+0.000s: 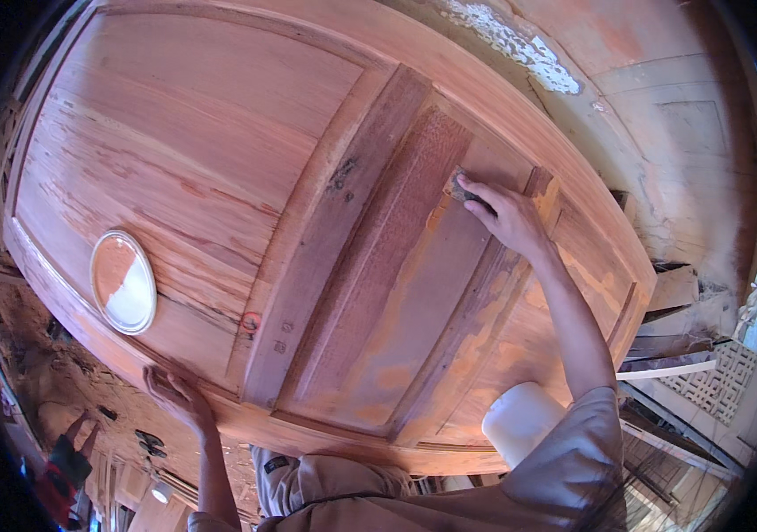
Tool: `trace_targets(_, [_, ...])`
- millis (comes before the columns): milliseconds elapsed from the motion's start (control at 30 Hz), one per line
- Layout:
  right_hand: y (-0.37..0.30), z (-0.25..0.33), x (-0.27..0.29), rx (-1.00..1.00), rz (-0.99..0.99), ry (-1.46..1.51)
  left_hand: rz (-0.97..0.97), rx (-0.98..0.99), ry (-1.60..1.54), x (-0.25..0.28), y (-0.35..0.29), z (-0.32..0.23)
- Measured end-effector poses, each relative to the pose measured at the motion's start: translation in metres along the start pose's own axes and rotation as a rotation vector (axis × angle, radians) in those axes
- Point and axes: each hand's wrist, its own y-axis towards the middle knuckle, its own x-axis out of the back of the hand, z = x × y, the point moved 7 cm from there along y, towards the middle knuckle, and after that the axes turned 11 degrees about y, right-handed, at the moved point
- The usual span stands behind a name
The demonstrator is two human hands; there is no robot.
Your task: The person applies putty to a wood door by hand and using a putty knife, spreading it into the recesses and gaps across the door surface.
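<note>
While the right hand [513, 218] grips one block [454, 184] against the right half of one wooden door [183, 115], long axis left to right, the left hand [180, 399] lies unclenched at its near edge. One round lid [136, 294] and one white tub [518, 420] (partly behind the sleeve [578, 452]) show; the block's direction is hidden by fingers [479, 187].

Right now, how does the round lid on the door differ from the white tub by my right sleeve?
The round lid is flat and shallow, while the white tub is a deeper, rounded container. Orange-brown material covers part of the lid; the tub's visible side is plain white. The lid shows whole, whereas the tub is partly hidden by your right sleeve. Both are whitish and appear to rest on the wooden door.
</note>
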Motion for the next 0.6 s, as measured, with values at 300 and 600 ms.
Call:
trace_targets(300, [-0.016,-0.002,0.021,-0.127,-0.063,0.003,0.013,0.008,-0.014,0.011,0.004,-0.012])
trace_targets(600, [0.022,0.043,0.001,-0.511,-0.021,-0.058,-0.015,0.048,-0.094,0.013,0.006,-0.011])
